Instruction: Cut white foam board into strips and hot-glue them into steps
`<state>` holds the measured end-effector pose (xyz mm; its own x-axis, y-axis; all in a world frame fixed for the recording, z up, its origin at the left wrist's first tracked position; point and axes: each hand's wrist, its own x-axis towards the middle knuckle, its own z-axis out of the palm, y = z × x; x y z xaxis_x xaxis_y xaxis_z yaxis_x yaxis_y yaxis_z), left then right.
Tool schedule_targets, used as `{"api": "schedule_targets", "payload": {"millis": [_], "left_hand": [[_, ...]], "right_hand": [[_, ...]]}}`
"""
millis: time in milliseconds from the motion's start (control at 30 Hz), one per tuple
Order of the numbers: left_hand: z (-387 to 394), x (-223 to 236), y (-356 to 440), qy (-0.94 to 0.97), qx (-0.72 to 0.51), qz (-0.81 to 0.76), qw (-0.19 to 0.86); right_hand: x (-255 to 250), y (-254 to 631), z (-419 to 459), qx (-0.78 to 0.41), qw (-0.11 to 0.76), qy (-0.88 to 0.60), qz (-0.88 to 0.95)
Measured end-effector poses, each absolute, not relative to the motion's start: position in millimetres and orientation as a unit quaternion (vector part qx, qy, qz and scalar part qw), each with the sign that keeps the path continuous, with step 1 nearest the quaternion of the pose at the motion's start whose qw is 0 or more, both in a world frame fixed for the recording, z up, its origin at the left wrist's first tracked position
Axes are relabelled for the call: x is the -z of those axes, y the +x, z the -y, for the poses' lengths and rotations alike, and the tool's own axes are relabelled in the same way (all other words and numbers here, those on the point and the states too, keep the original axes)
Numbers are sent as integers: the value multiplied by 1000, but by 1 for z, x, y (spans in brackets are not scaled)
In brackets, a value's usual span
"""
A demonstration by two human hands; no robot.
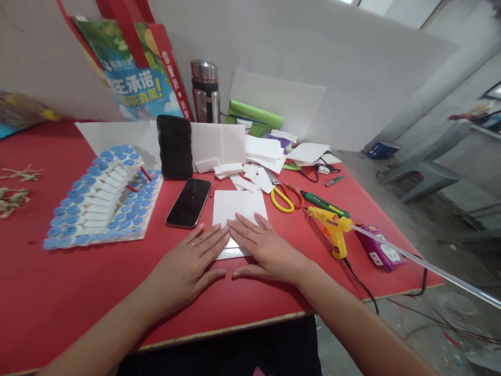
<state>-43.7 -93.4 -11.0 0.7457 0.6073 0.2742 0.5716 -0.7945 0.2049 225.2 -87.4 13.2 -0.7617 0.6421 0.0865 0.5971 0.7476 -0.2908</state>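
A flat white square sheet [237, 201] is apparently steadied against the red worktop [94, 284] by left hand [186, 265] and right hand [272, 250], fingers [243, 230] laid straight, gripping nothing.

My left hand [193, 261] and right hand [270, 253] hide part of a white sheet [238, 201], my forearms cut off by the bottom edge. The clear glue stick [422, 259] runs out of view at right; the shopping bag's red handles [129, 31] leave at top. A white panel [219, 142] conceals the foot of the steel flask [206, 102]. At far right, objects on a shelf [484, 125] blur beyond identification.
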Motion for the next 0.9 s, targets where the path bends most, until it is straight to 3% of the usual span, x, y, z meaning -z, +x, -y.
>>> {"api": "schedule_targets", "payload": {"millis": [167,267,400,500,633,900], "left_hand": [[90,7,-45,940,-169,-294,19],[80,-7,-43,950,-155,-271,-2],[56,-29,-28,946,-200,-254,0],[37,-35,-12,928,-253,-273,-1],[31,-24,-4,916,-295,-270,-4],[43,-7,-5,939,-260,-226,18]], "right_hand": [[-11,223,86,-84,149,-358,918],[-22,222,78,-16,177,-490,854],[-49,223,55,36,50,-706,705],[-59,226,35,17,-35,-767,641],[-53,229,15,3,-62,-781,622],[-41,228,3,-17,-65,-786,614]]}}
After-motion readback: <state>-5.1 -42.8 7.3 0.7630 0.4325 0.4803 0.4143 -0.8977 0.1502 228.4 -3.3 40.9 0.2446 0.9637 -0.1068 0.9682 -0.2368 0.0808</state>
